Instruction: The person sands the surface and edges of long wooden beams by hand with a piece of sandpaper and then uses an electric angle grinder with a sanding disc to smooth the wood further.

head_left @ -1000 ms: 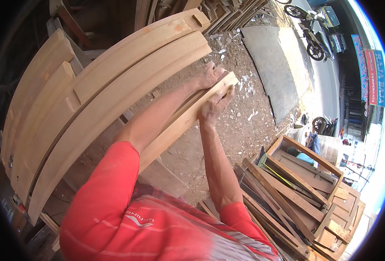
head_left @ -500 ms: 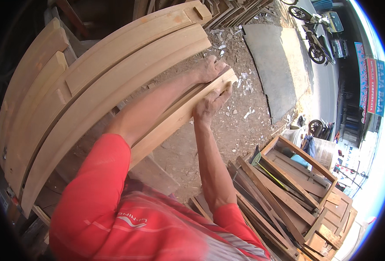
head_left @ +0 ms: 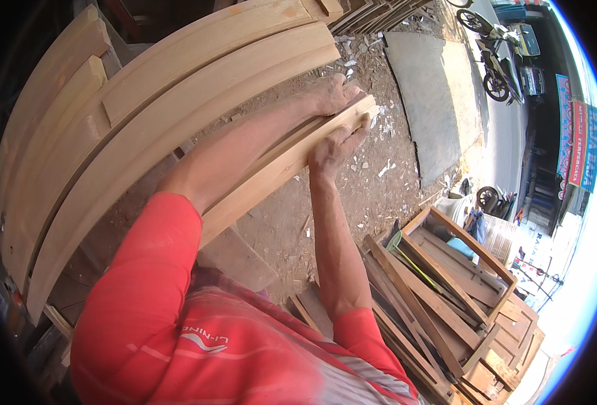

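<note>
A long pale wooden plank (head_left: 288, 156) runs slantwise from beside my body up to the right, its far end between my two hands. My left hand (head_left: 335, 96) is curled at the plank's left edge near that end. Something small and brownish shows by its fingertips, too little to name. From the right side, my right hand (head_left: 335, 150) grips the plank just below its end, thumb and fingers bent along the edge. To the left lies a large curved wooden piece (head_left: 197, 91), built of pale arched boards, close beside my left forearm.
Dirt ground strewn with wood shavings (head_left: 386, 169) lies beyond my hands, with a grey flat sheet (head_left: 427, 101) farther right. A pile of wooden frames and boards (head_left: 440, 290) stands lower right. Motorcycles (head_left: 498, 57) are parked by the road, and stacked wood (head_left: 373, 15) is at the top.
Both hands and the plank's end have shifted slightly right and up in the picture. The surroundings have shifted a little too. Both hands keep their hold.
</note>
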Action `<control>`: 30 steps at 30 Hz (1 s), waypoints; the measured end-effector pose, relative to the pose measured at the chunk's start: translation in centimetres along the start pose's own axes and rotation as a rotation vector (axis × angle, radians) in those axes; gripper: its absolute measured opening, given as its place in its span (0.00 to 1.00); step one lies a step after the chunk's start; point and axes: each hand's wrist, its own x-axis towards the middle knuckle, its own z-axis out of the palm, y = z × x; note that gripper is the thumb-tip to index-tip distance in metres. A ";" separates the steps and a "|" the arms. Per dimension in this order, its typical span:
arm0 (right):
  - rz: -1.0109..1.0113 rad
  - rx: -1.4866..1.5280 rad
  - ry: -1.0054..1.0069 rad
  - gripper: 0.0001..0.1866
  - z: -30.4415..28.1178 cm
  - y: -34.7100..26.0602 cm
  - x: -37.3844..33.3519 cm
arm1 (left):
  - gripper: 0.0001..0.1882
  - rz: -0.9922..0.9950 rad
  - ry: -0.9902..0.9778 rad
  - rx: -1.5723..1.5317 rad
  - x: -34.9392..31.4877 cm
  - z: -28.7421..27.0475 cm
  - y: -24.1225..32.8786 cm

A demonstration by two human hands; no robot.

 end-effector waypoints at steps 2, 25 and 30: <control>0.026 0.070 0.006 0.31 -0.1 1.3 0.2 | 0.34 -0.046 -0.090 -0.010 -2.1 -0.9 0.2; -0.046 -0.084 0.036 0.32 0.3 0.6 -0.1 | 0.30 -0.175 -0.185 -0.068 -30.0 -12.0 -7.1; -0.090 -0.090 0.055 0.31 0.5 1.0 0.3 | 0.28 -0.124 -0.176 -0.031 -26.8 -10.3 -7.0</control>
